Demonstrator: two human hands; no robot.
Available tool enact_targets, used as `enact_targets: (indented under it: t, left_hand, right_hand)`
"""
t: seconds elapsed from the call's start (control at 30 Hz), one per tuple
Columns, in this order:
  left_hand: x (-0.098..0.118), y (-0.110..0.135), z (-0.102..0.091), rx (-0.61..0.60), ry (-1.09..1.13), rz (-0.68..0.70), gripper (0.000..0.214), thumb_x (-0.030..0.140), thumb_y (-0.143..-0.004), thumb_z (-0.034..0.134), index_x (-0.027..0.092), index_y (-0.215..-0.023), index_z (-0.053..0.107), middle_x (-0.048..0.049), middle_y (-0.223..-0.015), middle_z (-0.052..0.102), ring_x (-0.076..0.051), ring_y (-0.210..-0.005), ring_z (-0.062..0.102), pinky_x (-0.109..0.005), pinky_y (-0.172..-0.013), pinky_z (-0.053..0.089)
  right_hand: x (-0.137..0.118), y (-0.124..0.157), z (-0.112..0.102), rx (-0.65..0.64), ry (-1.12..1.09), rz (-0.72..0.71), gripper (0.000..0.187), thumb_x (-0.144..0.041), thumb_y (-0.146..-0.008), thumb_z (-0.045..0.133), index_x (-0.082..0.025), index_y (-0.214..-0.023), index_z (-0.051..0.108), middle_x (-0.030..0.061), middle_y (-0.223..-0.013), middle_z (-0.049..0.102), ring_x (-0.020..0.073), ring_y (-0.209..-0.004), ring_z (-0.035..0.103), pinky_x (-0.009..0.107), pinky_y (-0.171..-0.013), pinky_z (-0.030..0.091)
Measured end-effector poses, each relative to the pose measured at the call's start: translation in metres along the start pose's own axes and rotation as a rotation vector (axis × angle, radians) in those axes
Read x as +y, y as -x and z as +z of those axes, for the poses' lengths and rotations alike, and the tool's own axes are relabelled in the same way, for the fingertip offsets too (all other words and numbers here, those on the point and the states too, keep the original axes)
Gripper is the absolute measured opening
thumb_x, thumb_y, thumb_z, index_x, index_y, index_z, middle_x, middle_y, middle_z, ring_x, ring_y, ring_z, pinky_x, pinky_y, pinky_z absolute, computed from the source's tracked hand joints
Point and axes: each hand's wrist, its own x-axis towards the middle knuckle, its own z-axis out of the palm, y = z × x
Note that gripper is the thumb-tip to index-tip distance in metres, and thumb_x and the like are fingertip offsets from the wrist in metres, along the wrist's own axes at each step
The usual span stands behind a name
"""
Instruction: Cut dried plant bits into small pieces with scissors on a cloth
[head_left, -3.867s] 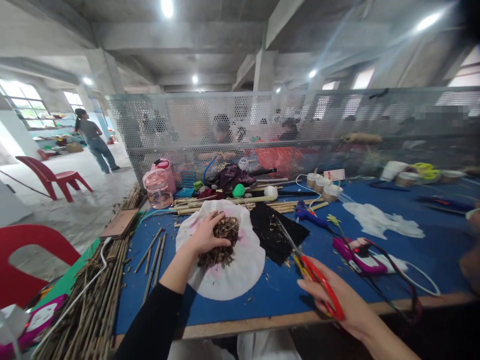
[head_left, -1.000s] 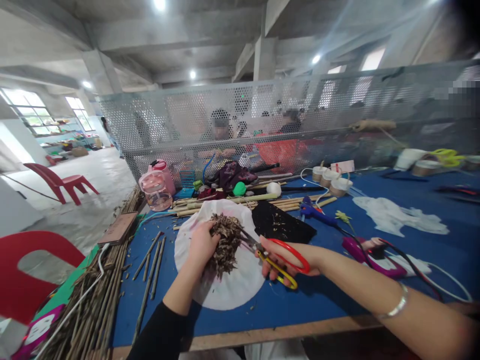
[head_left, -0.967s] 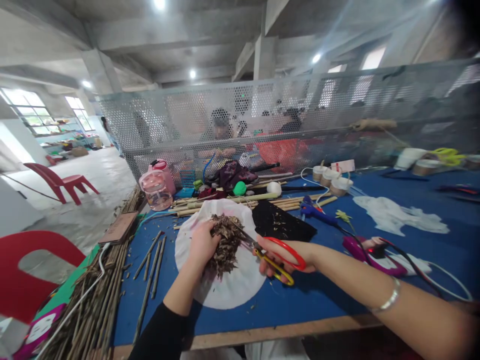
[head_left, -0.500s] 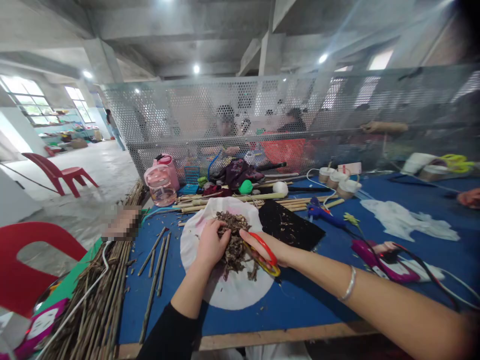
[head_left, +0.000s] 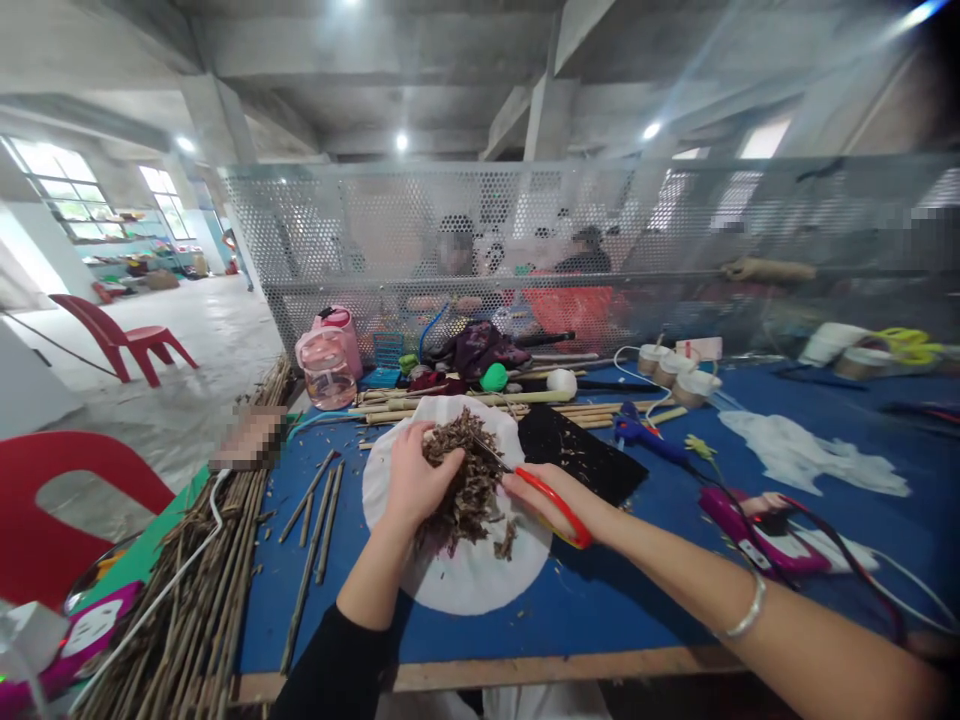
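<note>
Blue cloth covered our table (head_left: 645, 590), with a mesh screen (head_left: 525, 230) behind it and other people seated beyond. At the far left stood a red chair (head_left: 75, 500), and a bundle of sticks (head_left: 202, 600) lay along the table's edge. A pink jug (head_left: 328, 365) stood near the screen.

Our left hand (head_left: 414, 480) was clenched round a clump (head_left: 461, 480) of dry brown plant scraps, pressing it down on a white sheet (head_left: 465, 590) at the middle of the table. Just to the right, our right hand (head_left: 581, 498) gripped red-handled scissors (head_left: 553, 503), the blades pushed into the top of the clump. We could not tell how wide the blades stood.

A few loose bits lay on the sheet beside the clump and some on the black cloth (head_left: 581, 450) just beyond, so we judged that a little had been snipped off. Most of the clump was in one mass, and the greater part looked uncut.

Farther right lay a blue glue gun (head_left: 637, 432), some cups (head_left: 679, 370), a pink tool (head_left: 742, 520) and a white rag (head_left: 810, 455).

We could read no writing. A small white card (head_left: 697, 348) by the cups was too small to make out, and no brand showed on the jug or the scissors.
</note>
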Motion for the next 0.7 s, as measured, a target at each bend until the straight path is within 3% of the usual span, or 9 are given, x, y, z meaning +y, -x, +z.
enact_targets:
  t: [0.1, 0.2, 0.37, 0.7]
  left_hand:
    - [0.011, -0.008, -0.002, -0.015, 0.067, 0.025, 0.047, 0.037, -0.080, 0.060, 0.018, -0.122, 0.051, -0.0106, -0.131, 0.053, -0.023, -0.123, 0.046, -0.038, -0.105, 0.034]
    - [0.013, -0.015, 0.005, -0.116, 0.140, -0.003, 0.041, 0.030, -0.077, 0.063, 0.018, -0.116, 0.059, -0.0086, -0.121, 0.062, -0.022, -0.112, 0.056, -0.036, -0.099, 0.041]
    - [-0.002, -0.015, 0.021, 0.034, 0.260, -0.156, 0.025, 0.022, -0.076, 0.064, 0.017, -0.100, 0.067, -0.0069, -0.101, 0.071, -0.020, -0.092, 0.064, -0.033, -0.088, 0.047]
    - [-0.005, -0.013, 0.025, 0.058, 0.352, -0.225, 0.024, 0.017, -0.076, 0.061, 0.017, -0.099, 0.068, -0.0066, -0.098, 0.072, -0.020, -0.088, 0.066, -0.033, -0.084, 0.049]
  right_hand:
    - [0.002, 0.000, 0.006, 0.038, -0.068, -0.030, 0.049, -0.062, -0.084, 0.041, -0.017, -0.063, 0.043, -0.0033, -0.055, 0.038, 0.0086, -0.052, 0.034, 0.022, -0.047, 0.027]
    - [0.001, -0.002, 0.017, 0.025, -0.280, 0.011, 0.053, -0.069, -0.080, 0.041, -0.017, -0.071, 0.048, -0.0063, -0.050, 0.034, 0.0063, -0.045, 0.030, 0.020, -0.040, 0.023]
    - [-0.004, -0.005, 0.031, -0.078, -0.601, 0.191, 0.059, -0.076, -0.071, 0.045, -0.019, -0.088, 0.047, -0.0116, -0.048, 0.031, 0.0026, -0.031, 0.020, 0.016, -0.027, 0.018]
    - [0.002, 0.001, 0.026, -0.139, -0.575, 0.100, 0.056, -0.076, -0.075, 0.041, -0.021, -0.088, 0.044, -0.0100, -0.053, 0.034, 0.0030, -0.033, 0.023, 0.017, -0.030, 0.017]
